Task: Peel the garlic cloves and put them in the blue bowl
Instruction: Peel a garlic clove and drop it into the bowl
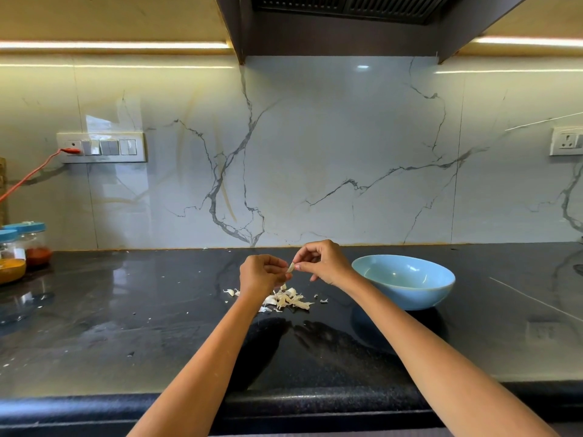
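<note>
Head view gave me both arms reaching forward over the black countertop (126, 326). My left hand (260, 274) had its fingers curled inward, and my right hand (321, 263) met it from the other side; between the two sets of fingertips sat a single garlic clove (290, 267), pale and small, pinched from both ends and held up off the counter. I could not tell how much skin remained on it. Directly below the hands, a pile of garlic skins and cloves (288, 300) lay on the counter; at that size I could not sort peeled cloves from loose husk. A few stray flakes sat just left of the left wrist. The blue bowl (407, 293) stood just to the right of my right hand, near the wrist but not touching it, upright on the counter. Well off to the left of the left hand stood spice jars (23, 247) with blue lids, against the marble backsplash (315, 152).
</note>
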